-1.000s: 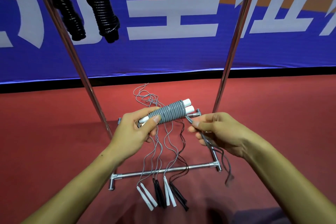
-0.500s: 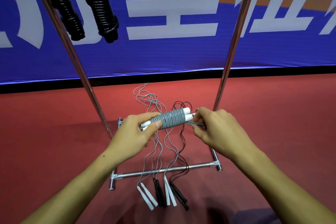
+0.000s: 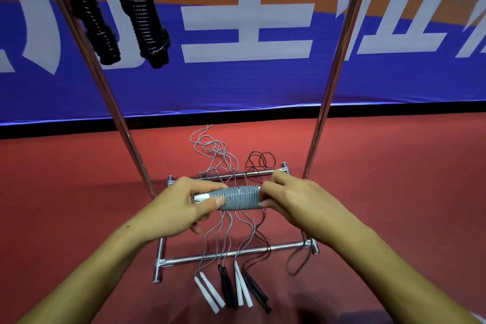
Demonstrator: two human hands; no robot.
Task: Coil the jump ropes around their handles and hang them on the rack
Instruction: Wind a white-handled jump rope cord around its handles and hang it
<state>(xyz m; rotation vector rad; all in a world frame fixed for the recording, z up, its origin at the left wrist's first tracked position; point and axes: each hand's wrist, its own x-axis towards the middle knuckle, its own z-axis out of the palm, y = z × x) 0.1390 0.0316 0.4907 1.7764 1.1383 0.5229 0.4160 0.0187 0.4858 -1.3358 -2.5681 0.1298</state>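
**Above the rack's base, both hands hold a coiled grey rope**

Over the chrome base bars of the rack [image 3: 236, 254], the grey jump rope [image 3: 238, 198] is held level, its cord wound in tight turns around its paired white handles. The left hand [image 3: 184, 208] grips the left end, thumb pressed along the front of the coil and fingers curled behind, with the white handle tips showing just past the thumb. The right hand [image 3: 294, 201] closes over the right end, fingers curled round it and hiding the handle tips there.

On the red floor [image 3: 65, 192] beneath, loose ropes lie across the base: two pairs of white handles [image 3: 209, 290] and two pairs of black handles [image 3: 228, 288] side by side near the front bar, thin cords trailing back. Two coiled black ropes [image 3: 143, 16] hang from the rack's top at upper left. A blue banner [image 3: 236, 87] with white lettering stands behind.
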